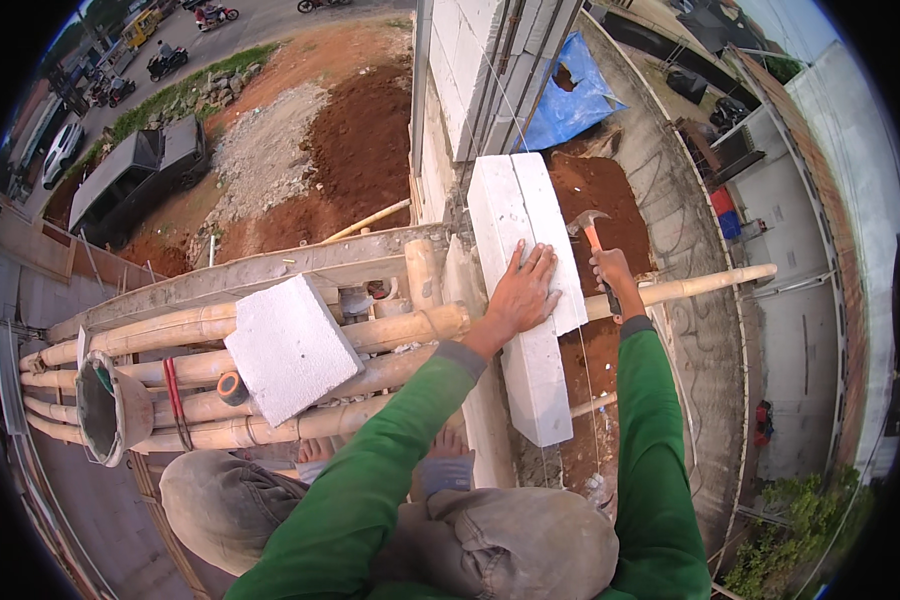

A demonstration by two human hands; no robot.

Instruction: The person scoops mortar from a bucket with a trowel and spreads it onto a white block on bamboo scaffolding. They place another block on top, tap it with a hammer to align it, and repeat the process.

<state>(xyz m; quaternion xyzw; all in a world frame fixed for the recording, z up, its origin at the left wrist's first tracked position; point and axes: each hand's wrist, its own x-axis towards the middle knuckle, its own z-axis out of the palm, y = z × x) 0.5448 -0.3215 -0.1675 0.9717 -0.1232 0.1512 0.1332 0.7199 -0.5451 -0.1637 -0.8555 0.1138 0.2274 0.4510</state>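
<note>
Two long white lightweight blocks stand side by side on top of the wall. My left hand lies on them, fingers stretched out and palm down, near the seam. The longer block runs toward me, while a shorter white slab sits against its right side. My right hand is wrapped round the handle of a claw hammer, just right of the slab. Its metal head points away from me, close to the slab's edge; whether it touches cannot be made out. A thin string runs along the wall.
A bamboo scaffold on the left bears a loose white block, a bucket, a red-handled tool and a tape roll. A bamboo pole juts out right. Ahead stands a white block column beside a blue tarp.
</note>
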